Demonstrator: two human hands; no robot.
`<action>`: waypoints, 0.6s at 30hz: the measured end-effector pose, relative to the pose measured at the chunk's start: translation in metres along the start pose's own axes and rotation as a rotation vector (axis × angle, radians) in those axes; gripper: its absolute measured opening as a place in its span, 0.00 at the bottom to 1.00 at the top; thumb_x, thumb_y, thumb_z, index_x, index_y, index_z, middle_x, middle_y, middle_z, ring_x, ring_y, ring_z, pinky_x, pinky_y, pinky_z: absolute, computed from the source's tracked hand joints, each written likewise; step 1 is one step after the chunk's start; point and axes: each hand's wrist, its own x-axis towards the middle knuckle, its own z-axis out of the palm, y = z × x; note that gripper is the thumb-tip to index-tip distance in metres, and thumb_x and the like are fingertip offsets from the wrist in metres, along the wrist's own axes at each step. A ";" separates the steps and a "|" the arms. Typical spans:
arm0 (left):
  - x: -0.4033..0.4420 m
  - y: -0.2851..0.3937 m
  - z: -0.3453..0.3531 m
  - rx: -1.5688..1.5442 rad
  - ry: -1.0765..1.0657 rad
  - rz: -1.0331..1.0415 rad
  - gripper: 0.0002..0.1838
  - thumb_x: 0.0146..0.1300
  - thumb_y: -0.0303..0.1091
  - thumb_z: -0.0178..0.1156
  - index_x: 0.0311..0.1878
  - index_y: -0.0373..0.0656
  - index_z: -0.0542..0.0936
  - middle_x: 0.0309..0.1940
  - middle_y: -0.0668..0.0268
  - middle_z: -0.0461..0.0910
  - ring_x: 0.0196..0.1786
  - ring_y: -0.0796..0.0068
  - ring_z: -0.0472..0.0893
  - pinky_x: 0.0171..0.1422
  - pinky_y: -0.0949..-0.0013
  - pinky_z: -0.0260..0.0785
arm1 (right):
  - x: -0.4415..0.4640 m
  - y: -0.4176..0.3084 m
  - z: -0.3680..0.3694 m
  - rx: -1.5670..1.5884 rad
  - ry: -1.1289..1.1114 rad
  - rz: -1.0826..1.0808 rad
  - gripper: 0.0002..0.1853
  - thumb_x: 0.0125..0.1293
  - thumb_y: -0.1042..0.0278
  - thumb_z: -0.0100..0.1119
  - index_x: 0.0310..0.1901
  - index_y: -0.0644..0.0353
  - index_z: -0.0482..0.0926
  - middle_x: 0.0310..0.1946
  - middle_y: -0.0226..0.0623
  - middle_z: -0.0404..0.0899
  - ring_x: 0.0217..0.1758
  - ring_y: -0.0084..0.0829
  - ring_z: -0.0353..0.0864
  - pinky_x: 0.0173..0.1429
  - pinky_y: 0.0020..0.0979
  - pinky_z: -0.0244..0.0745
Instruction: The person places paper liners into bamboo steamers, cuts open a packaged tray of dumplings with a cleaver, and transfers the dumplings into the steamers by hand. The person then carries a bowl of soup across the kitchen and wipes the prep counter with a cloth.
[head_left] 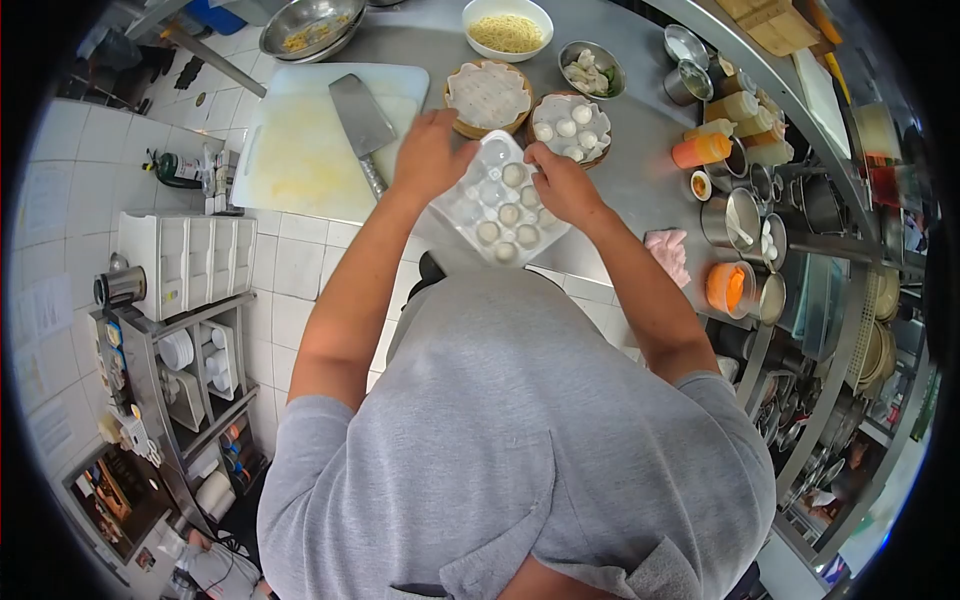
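Note:
A clear plastic tray holding several round white dumplings is tilted at the counter's front edge, close to my body. My right hand grips its far right corner, fingers curled at the rim. On the other side, my left hand has its thumb stretched toward the tray and its fingers apart, by the edge of a paper-lined bamboo steamer. Whether the thumb touches the tray is unclear. To the right, a second bamboo steamer contains several white dumplings on perforated paper.
A cleaver lies on the white cutting board at left. Behind the steamers are a bowl of noodles and a metal bowl of greens. Squeeze bottles, metal pots and a pink cloth are at right.

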 end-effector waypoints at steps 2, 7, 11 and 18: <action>0.014 0.003 -0.006 -0.058 -0.290 0.004 0.40 0.74 0.50 0.76 0.77 0.30 0.76 0.67 0.53 0.88 0.70 0.65 0.87 0.73 0.58 0.80 | 0.009 -0.003 -0.003 -0.012 -0.022 -0.078 0.14 0.76 0.77 0.62 0.60 0.57 0.76 0.51 0.54 0.89 0.57 0.60 0.88 0.61 0.55 0.81; 0.002 -0.030 0.030 -0.951 -0.552 -0.245 0.38 0.80 0.55 0.72 0.78 0.33 0.76 0.66 0.59 0.88 0.64 0.69 0.89 0.68 0.60 0.85 | 0.012 -0.017 0.009 -0.114 0.119 -0.212 0.12 0.74 0.75 0.65 0.57 0.58 0.80 0.49 0.49 0.87 0.58 0.56 0.88 0.60 0.52 0.82; -0.014 -0.035 0.046 -1.092 -0.362 -0.357 0.35 0.80 0.53 0.72 0.74 0.31 0.78 0.62 0.57 0.89 0.62 0.67 0.90 0.65 0.59 0.86 | -0.013 -0.031 0.027 -0.086 0.162 -0.143 0.16 0.67 0.68 0.74 0.55 0.57 0.85 0.50 0.41 0.82 0.57 0.51 0.86 0.60 0.50 0.83; -0.025 -0.035 0.051 -1.130 -0.310 -0.274 0.30 0.80 0.50 0.73 0.69 0.34 0.82 0.59 0.58 0.90 0.56 0.69 0.91 0.60 0.59 0.88 | -0.007 -0.040 0.020 -0.162 0.038 -0.178 0.24 0.60 0.63 0.79 0.58 0.56 0.84 0.54 0.41 0.79 0.58 0.49 0.86 0.62 0.50 0.84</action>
